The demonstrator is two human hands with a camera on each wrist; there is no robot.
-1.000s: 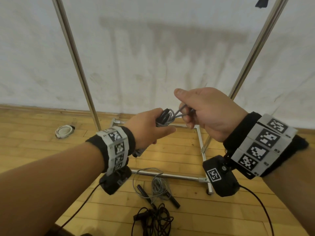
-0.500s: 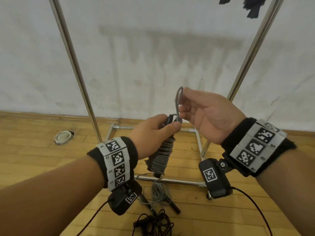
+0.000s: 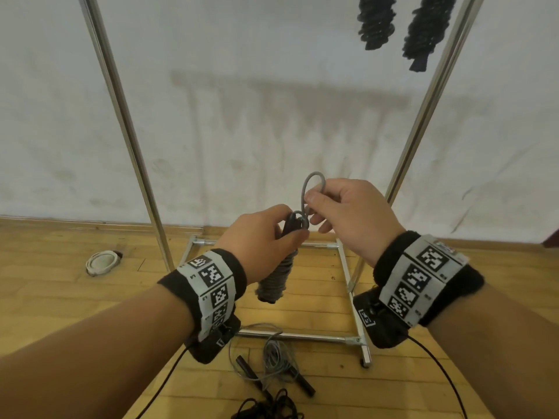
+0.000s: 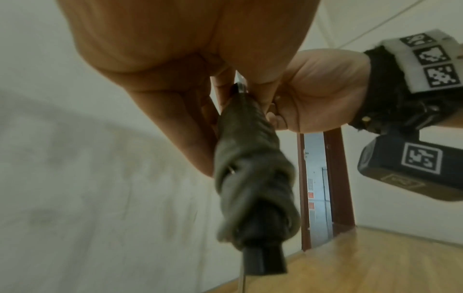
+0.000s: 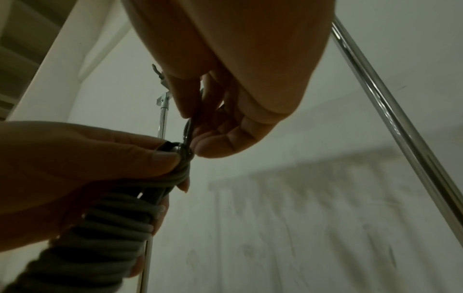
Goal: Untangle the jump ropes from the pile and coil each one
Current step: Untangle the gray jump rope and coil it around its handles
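Observation:
A grey jump rope (image 3: 276, 279) is wound in tight coils round its black handles and hangs upright in front of me. My left hand (image 3: 266, 237) grips the bundle (image 5: 110, 234) near its top. The same bundle (image 4: 250, 178) fills the middle of the left wrist view. A small grey loop (image 3: 313, 189) sticks up from the top, and my right hand (image 3: 338, 207) pinches it between thumb and forefinger. On the floor below lie a loose grey rope (image 3: 272, 355) with black handles and a tangled black rope (image 3: 269, 409).
A metal rack stands ahead, with a left pole (image 3: 121, 116), a right pole (image 3: 429, 101) and a base frame (image 3: 302, 336) on the wooden floor. Two black coiled ropes (image 3: 393, 22) hang from its top right. A white coiled thing (image 3: 101, 262) lies on the floor at left.
The coiled grey bundle has swung from level to hanging upright under my left hand. My right hand has drawn a loop up out of the top and now pinches it higher.

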